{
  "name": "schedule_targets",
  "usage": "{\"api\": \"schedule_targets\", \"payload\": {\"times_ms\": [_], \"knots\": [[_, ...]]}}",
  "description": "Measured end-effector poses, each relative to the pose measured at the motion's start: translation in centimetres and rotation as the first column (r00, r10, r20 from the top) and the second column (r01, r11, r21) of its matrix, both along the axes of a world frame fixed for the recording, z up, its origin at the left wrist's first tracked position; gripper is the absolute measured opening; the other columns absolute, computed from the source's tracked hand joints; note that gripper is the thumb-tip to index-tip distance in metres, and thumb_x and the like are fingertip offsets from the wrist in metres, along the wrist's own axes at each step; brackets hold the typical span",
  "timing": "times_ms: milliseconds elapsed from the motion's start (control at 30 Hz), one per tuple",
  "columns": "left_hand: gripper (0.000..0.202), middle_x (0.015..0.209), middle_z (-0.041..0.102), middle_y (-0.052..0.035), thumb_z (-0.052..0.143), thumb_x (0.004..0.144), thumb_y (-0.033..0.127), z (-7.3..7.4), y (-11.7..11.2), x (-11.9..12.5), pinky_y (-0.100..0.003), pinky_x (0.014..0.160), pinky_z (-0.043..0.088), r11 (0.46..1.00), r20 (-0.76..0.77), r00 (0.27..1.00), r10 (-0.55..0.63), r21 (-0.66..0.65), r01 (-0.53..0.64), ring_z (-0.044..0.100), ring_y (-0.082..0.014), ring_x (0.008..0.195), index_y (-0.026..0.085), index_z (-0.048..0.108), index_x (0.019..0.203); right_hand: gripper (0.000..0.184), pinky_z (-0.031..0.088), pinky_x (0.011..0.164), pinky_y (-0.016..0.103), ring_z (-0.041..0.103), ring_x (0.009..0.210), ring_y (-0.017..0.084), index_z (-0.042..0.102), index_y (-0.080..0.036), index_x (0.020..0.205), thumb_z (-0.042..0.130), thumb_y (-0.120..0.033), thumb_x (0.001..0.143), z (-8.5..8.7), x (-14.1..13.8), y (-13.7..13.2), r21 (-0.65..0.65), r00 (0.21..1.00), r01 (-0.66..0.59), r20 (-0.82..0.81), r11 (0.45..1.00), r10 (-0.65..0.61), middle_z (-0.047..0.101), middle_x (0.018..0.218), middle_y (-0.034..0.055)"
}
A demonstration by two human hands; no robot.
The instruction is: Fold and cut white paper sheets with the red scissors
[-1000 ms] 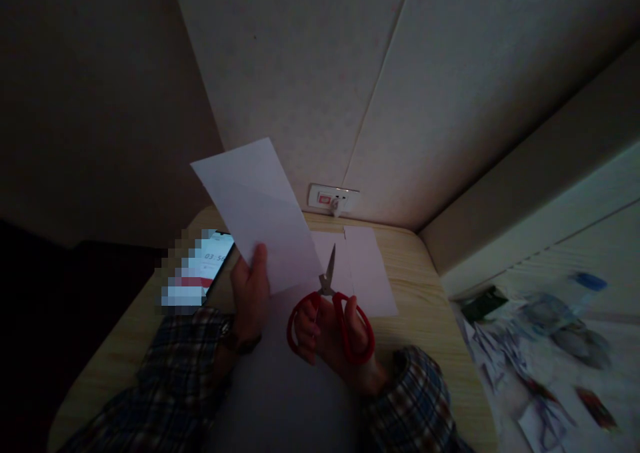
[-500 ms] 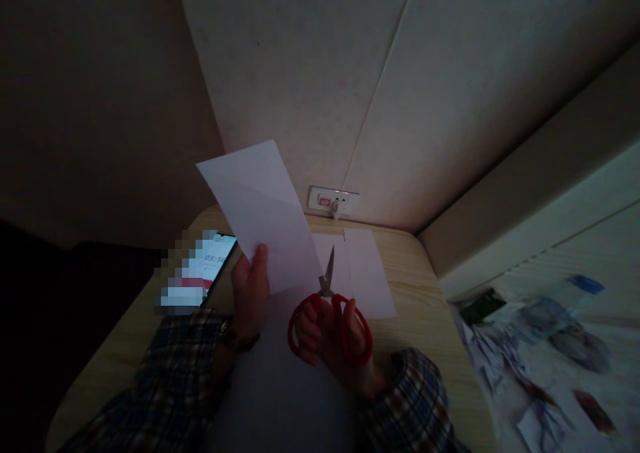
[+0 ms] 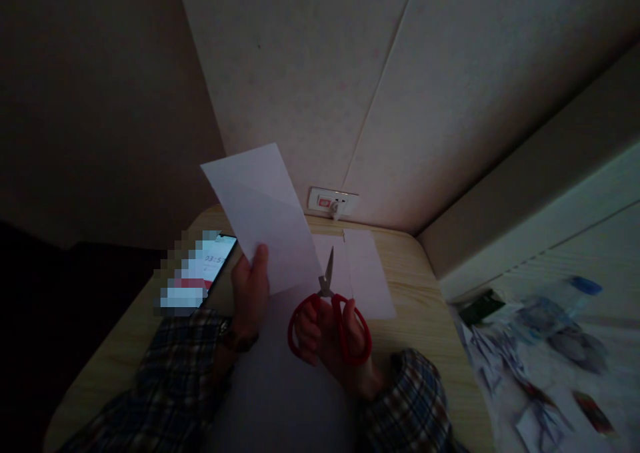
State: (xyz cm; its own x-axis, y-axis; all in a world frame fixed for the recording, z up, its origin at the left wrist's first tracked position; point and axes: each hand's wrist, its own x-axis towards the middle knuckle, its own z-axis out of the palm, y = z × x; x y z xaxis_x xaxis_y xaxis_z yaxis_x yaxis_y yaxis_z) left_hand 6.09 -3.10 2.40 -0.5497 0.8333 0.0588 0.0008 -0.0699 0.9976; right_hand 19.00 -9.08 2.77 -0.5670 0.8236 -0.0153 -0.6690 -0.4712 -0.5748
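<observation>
My left hand pinches a white sheet of paper by its lower edge, thumb in front, and the sheet stands tilted up over the table. A faint crease crosses its upper part. In my right hand is a pair of red-handled scissors, my fingers through both loops and the blades together, pointing up. The blades are just right of the held paper's lower corner. Behind them, another white paper lies flat on the wooden table.
A lit phone showing a running timer, partly blurred out, lies left of my left hand. A wall socket with a plug sits behind the table. On the right, lower down, are a plastic bottle with a blue cap and paper scraps.
The held paper has shifted very slightly right and down. The phone's timer has gone up by one second. Both hands keep almost the same place.
</observation>
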Motion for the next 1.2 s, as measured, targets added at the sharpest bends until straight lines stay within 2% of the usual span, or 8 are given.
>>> {"api": "schedule_targets", "payload": {"times_ms": [200,400,600,867,1200], "knots": [[0.035,0.087,0.069,-0.0051,0.051,0.079,0.046,0.11,-0.11,0.10,-0.028,0.062,0.050,0.999,0.048,0.998,-0.032,0.019,0.031,0.064,-0.0203,0.077,0.017,0.062,0.093,0.057,0.025,0.039,0.021,0.026,0.048,0.010,0.048,-0.017,0.076,0.040,-0.073,0.072,-0.02,0.08,0.01,0.006,1.000,0.006,0.014,1.000,-0.006,0.031,0.060,-0.0035],[0.036,0.087,0.069,-0.0052,0.052,0.078,0.048,0.25,-0.23,-0.05,-0.029,0.067,0.050,1.000,0.030,0.999,-0.017,-0.011,0.017,0.063,-0.0210,0.079,0.017,0.062,0.092,0.058,0.023,0.036,0.020,0.024,0.046,0.009,0.047,-0.017,0.075,0.040,-0.075,0.070,-0.20,0.05,0.05,0.009,1.000,-0.003,0.015,1.000,0.003,0.031,0.058,-0.0042],[0.035,0.084,0.068,-0.0042,0.053,0.078,0.048,0.04,-0.22,0.03,-0.026,0.059,0.049,0.999,0.097,0.994,-0.041,-0.008,0.041,0.063,-0.0188,0.072,0.017,0.062,0.091,0.060,0.023,0.037,0.020,0.024,0.046,0.009,0.048,-0.017,0.075,0.036,-0.075,0.071,-0.61,0.07,0.03,0.017,1.000,0.010,0.023,1.000,-0.010,0.030,0.058,-0.0039],[0.038,0.080,0.068,-0.0051,0.053,0.077,0.050,-0.16,-0.23,-0.06,-0.026,0.053,0.048,0.998,0.104,0.993,-0.061,-0.010,0.062,0.063,-0.0199,0.070,0.016,0.063,0.088,0.060,0.026,0.039,0.021,0.026,0.049,0.010,0.048,-0.017,0.076,0.034,-0.075,0.072,-0.56,0.09,-0.17,0.014,0.999,0.020,0.033,1.000,-0.021,0.031,0.060,-0.0031],[0.038,0.080,0.069,-0.0046,0.052,0.077,0.050,0.31,-0.32,0.04,-0.027,0.059,0.050,0.999,0.078,0.996,-0.047,-0.021,0.048,0.064,-0.0199,0.070,0.016,0.062,0.090,0.060,0.026,0.038,0.021,0.027,0.049,0.010,0.047,-0.017,0.076,0.035,-0.076,0.070,-0.58,0.18,-0.01,0.017,0.998,0.010,0.054,1.000,-0.010,0.031,0.060,-0.0030]]}}
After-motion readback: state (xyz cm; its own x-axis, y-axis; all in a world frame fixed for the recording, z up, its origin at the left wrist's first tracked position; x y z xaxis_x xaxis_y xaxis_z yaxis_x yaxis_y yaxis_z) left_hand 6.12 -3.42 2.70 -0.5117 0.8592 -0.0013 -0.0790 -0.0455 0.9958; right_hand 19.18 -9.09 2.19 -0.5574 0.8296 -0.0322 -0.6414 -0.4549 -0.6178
